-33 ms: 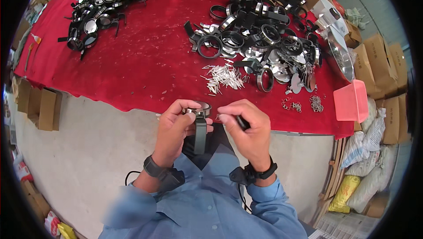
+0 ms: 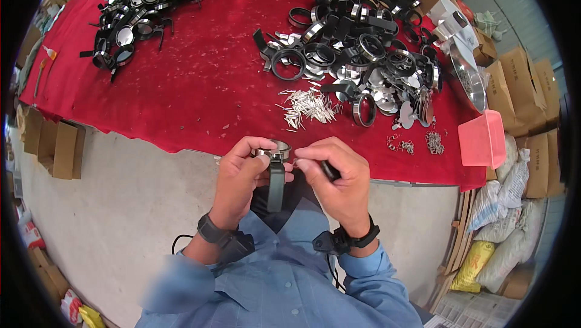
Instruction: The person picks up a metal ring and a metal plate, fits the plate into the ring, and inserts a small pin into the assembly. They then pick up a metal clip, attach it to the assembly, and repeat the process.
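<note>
The red-covered worktop [image 2: 181, 92] runs off the top edge, so its two heaps of black ring parts [image 2: 357, 43] are too tangled and cropped to count. One pink tray [image 2: 482, 138] sits at its right edge. Both hands are raised close together before the chest. The left hand [image 2: 239, 180] has its grip pinched on one silver-rimmed ring with a black handle [image 2: 276, 173]. The right hand [image 2: 339, 180] is curled tight around one slim black tool [image 2: 330, 170], mostly hidden.
</note>
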Demonstrator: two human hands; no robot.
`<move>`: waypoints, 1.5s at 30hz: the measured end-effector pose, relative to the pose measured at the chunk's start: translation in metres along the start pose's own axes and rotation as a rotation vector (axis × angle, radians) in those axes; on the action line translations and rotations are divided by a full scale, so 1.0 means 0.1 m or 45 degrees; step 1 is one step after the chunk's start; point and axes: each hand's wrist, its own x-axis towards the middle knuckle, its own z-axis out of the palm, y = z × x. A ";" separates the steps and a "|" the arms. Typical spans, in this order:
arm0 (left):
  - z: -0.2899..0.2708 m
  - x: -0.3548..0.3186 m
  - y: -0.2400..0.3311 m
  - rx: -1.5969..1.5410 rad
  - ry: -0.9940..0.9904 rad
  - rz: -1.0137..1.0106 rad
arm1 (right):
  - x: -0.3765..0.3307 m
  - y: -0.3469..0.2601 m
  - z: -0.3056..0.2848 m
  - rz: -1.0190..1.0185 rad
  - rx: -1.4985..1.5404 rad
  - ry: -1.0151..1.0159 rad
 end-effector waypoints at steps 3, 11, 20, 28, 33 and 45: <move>-0.01 0.00 -0.04 -0.013 -0.012 0.033 | 0.02 -0.10 0.11 0.021 0.047 -0.028; -0.01 0.00 -0.07 0.088 0.022 0.054 | 0.00 -0.01 0.16 0.083 -0.075 -0.100; -0.03 -0.05 0.04 0.065 0.029 0.004 | 0.26 0.46 0.04 0.114 -0.488 -0.038; -0.11 -0.08 0.10 0.059 0.115 0.047 | 0.35 0.62 0.19 0.122 -0.882 -0.334; -0.11 -0.09 0.12 0.054 0.090 0.022 | 0.40 0.66 0.16 0.074 -0.975 -0.460; -0.15 -0.14 0.12 0.047 0.112 0.051 | 0.20 0.57 0.10 -0.049 -1.028 -0.492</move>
